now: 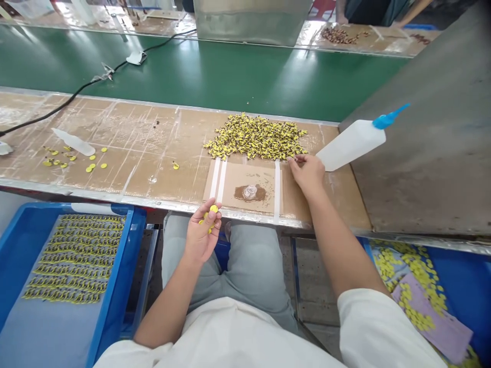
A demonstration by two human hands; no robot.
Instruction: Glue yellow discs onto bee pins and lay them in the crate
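My left hand (203,230) is closed around several small yellow discs (214,208), held just in front of the table's near edge. Fingers bent together, my right hand (308,173) touches the right end of a heap of small yellow-and-dark-brown pieces (257,137); what its fingertips pinch is too small to make out. Between the hands lies a cardboard pad (230,176) with white tape strips. On the pad is a wet brown patch with a whitish, glossy blob (250,192). A white squeeze bottle (351,143) with a blue nozzle tilts beside my right hand.
Loose yellow discs (90,167) and a white strip (73,141) lie at left. A blue tray (130,240) holds rows of pieces; another blue bin (464,276) holds yellow discs. A black cable (79,92) crosses the green belt (238,76). A metal panel (429,133) stands at right; a person is beyond.
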